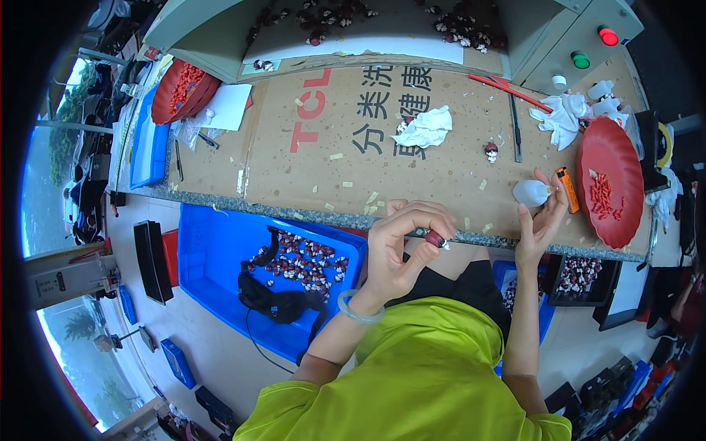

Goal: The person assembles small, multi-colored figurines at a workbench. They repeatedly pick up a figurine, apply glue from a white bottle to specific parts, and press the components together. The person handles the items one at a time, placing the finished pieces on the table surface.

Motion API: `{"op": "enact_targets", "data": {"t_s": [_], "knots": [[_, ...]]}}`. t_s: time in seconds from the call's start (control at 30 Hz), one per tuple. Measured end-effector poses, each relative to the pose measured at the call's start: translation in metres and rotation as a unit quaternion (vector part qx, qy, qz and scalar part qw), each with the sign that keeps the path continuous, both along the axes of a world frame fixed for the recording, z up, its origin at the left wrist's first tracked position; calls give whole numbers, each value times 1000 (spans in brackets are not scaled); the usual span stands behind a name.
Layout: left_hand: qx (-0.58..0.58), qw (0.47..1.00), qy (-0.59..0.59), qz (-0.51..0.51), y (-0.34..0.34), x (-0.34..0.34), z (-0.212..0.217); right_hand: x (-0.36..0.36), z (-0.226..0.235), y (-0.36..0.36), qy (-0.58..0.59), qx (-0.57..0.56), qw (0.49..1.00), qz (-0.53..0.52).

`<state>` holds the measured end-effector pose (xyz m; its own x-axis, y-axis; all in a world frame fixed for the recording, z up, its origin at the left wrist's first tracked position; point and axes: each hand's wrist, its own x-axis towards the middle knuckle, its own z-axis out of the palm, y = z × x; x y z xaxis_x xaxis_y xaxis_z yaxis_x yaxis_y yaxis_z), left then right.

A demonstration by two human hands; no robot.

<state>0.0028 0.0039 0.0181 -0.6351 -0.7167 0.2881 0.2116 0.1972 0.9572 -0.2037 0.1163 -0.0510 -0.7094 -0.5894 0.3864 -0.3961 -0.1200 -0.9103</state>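
At the bench's front edge my left hand (401,246) pinches a small dark-red and white figure-like piece (435,239) between thumb and fingers. To its right, my right hand (543,217) holds a small white squeeze bottle (531,193), lying sideways with its yellowish tip toward the palm. An orange lighter or small box (568,189) lies just right of that hand. Beside it stands a red fluted bowl (629,162) with small red parts inside. Another red and white piece (491,151) sits on the cardboard, apart from both hands.
Cardboard (279,176) covers the bench, with a crumpled white tissue (426,128) and a black pen-like tool (516,131) on it. Behind is a grey machine housing (537,44) with red and green buttons. A blue bin (202,257) of red and white pieces stands below left.
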Motion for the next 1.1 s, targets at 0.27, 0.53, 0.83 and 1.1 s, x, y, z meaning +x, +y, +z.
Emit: {"op": "enact_targets", "data": {"t_s": [0.27, 0.53, 0.83, 1.1], "knots": [[0, 1000, 7, -1, -2, 2, 1, 0, -1, 1, -11, -4, 1000, 0], [9, 1000, 6, 16, -2, 0, 1, 0, -2, 1, -9, -1, 1000, 2], [20, 1000, 1, 21, 1, -1, 2, 0, -2, 2, -22, -8, 1000, 6], [30, 999, 2, 21, 2, 0, 2, 0, -2, 1, -11, -6, 1000, 5]]}}
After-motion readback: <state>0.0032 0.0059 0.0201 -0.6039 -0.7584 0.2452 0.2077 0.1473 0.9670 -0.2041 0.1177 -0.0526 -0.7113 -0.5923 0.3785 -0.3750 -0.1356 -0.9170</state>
